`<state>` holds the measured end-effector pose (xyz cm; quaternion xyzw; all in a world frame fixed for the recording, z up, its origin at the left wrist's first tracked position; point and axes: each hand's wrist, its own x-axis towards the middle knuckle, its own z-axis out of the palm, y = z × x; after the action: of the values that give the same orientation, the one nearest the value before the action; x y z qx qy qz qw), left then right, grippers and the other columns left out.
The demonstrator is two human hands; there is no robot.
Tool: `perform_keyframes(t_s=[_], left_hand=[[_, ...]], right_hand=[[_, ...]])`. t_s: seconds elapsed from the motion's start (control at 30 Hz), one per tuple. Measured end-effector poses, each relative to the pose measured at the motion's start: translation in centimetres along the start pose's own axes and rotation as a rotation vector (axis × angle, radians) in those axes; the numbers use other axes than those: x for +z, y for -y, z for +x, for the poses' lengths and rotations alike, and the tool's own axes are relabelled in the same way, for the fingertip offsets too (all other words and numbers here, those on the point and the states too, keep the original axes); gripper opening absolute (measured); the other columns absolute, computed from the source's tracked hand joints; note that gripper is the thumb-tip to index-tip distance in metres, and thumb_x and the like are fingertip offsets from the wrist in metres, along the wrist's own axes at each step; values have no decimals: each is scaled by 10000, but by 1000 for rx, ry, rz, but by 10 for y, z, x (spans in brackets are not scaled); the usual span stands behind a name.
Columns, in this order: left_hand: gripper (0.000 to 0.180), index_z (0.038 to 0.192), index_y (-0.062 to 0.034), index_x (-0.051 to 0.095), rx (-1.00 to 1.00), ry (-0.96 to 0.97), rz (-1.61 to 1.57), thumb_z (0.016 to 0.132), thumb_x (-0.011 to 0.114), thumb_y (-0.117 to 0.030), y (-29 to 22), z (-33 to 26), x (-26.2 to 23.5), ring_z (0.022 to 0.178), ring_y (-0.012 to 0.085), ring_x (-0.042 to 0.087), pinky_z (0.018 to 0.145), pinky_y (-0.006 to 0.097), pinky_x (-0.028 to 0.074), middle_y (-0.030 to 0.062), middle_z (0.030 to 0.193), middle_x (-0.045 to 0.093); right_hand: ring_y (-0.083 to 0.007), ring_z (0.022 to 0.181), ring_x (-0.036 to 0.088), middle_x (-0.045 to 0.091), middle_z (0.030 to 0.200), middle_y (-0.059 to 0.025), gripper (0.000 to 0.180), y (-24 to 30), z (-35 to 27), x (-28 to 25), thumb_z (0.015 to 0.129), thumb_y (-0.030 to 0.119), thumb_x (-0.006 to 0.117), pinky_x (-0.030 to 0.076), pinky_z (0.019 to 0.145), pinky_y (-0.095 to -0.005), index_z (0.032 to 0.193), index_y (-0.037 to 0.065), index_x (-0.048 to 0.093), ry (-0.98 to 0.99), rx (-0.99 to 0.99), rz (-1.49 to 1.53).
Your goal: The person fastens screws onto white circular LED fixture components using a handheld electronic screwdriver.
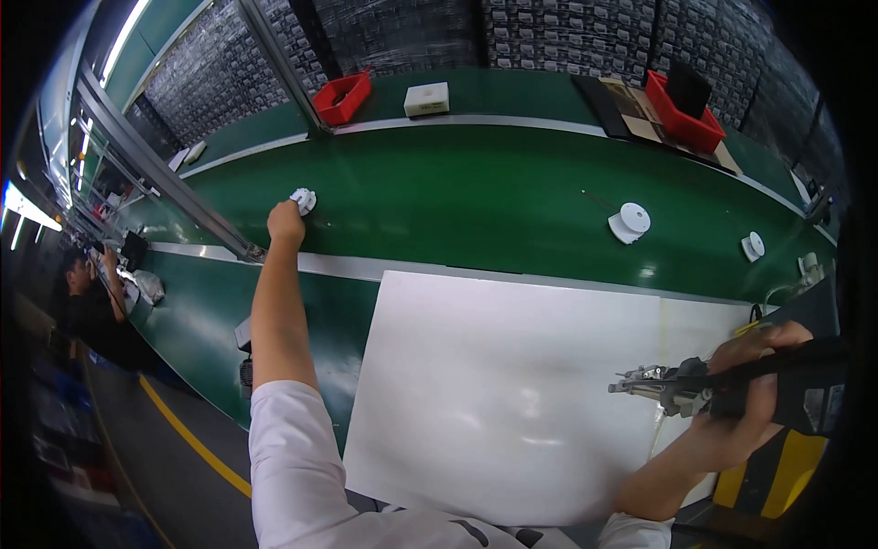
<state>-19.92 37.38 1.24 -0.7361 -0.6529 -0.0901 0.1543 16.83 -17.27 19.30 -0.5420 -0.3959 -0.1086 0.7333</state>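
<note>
1. The white part is at the far left of the green surface, beyond the white board; whether it rests there or is slightly lifted, I cannot tell.
2. The left hand meets its near side with curled fingers; their tips are hidden, so I cannot tell if the grip is closed; a light, sure hold on the body would suit it.
3. The right hand is wrapped around a dark tool with a metal nose; best keep that nose clear of the board and the other forearm.
4. The metal post rises just left of the outstretched arm; a straight path back over the board should avoid knocks.
5. Two round white pieces sit well to the right; they need no disturbing.
</note>
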Motion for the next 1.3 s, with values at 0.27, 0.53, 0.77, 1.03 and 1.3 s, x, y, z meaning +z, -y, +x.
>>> perform_keyframes(t_s=[0.27,0.53,0.77,1.03,1.3], left_hand=[[254,1028,46,689,153,276,-1083,866,709,-149,-83,-65,-68,752,241,729,698,334,577,165,882,732],[237,1103,48,666,196,1336,-1590,909,683,-86,-202,-292,-133,708,149,703,709,263,590,107,910,734],[372,1208,22,637,814,859,-860,881,722,-134,-214,-339,-188,844,227,706,792,306,563,146,927,708],[381,1179,25,626,1509,-152,-942,844,712,-137,-264,-376,-163,1126,269,605,896,362,537,165,1240,614],[362,1178,6,636,1335,-134,-942,870,680,-178,-285,-392,-159,1054,236,606,753,308,506,158,1199,617]], right_hand=[[-133,607,509,575,752,-96,369,-3,-3,-14,900,207,485,404,582,-232,1167,-47,486,78,-80,32],[-173,591,532,563,677,-123,365,-10,-1,-16,886,206,477,416,593,-275,1132,-62,481,87,-84,51],[-166,579,535,559,680,-116,355,-5,3,-23,894,226,462,424,564,-281,1136,-34,477,61,-16,-68],[-164,557,516,529,645,-110,344,-1,7,-22,894,217,450,414,546,-278,1118,-43,464,128,71,-20],[-164,524,489,522,616,-112,349,-36,15,-37,909,244,443,400,524,-289,1112,-40,442,278,-13,-1]])
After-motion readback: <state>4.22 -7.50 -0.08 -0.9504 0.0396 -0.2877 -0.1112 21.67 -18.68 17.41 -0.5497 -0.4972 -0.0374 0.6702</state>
